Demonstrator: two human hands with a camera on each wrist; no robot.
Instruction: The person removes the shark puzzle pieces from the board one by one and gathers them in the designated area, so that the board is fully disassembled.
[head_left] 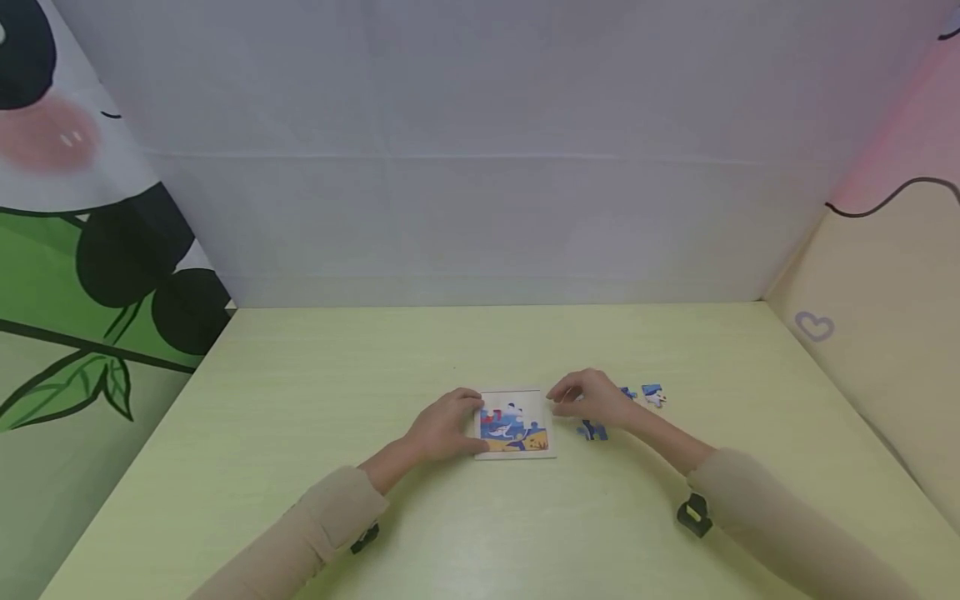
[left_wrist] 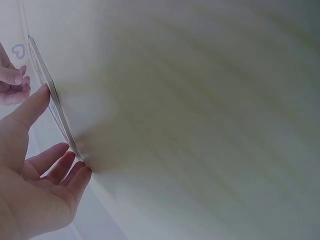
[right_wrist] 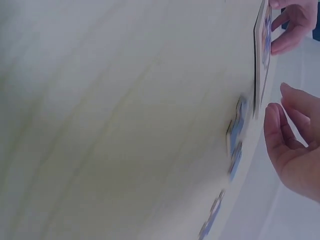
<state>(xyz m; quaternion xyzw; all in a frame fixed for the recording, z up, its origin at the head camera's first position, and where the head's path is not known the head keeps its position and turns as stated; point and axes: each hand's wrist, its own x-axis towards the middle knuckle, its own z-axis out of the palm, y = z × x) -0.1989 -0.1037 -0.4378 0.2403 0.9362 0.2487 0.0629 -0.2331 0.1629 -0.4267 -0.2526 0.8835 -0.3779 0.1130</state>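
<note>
While your left hand (head_left: 442,427) rests against the left edge of the puzzle board (head_left: 516,425), fingers nearly straight and only lightly curved along the rim, nothing is clamped in it. Count: one board, lying flat on the pale green table (head_left: 300,400) near its front middle, partly filled with a blue, red and yellow picture.

Loose pieces: three separate patches show in the head view. One dark blue piece (head_left: 592,431) lies just right of the board, near your right wrist. A blue piece (head_left: 628,393) sits just behind your knuckles, and a blue-and-white piece (head_left: 653,395) lies just beside that, further right (whether any patch is more than one piece, can't tell at this size).

Your right hand (head_left: 588,398) sits at the board's upper right corner, palm down, fingers arched toward the edge. The right wrist view shows the fingers loosely curved with a gap to the thumb and nothing between them, so no grip there either.

Both forearms, in beige sleeves (head_left: 757,500), angle inward from the near table edge. One black strap on each wrist.
</note>
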